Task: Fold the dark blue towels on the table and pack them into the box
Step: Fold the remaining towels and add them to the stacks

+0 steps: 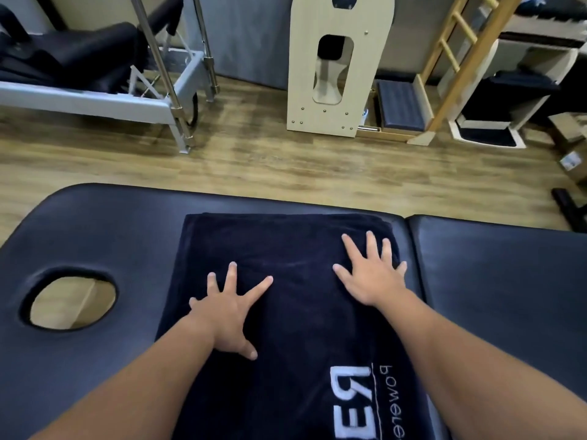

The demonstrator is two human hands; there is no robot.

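While the padded black vinyl tabletop (pixel 95 223) carries it, the dark blue terry towel (pixel 295 249) lies flat at its middle, white lettering near the viewer. Both hands press on it with fingers spread straight, left hand (pixel 227 312) nearer, right hand (pixel 370 274) farther. Smoothing seems underway; next likely comes another fold. No box is identifiable.
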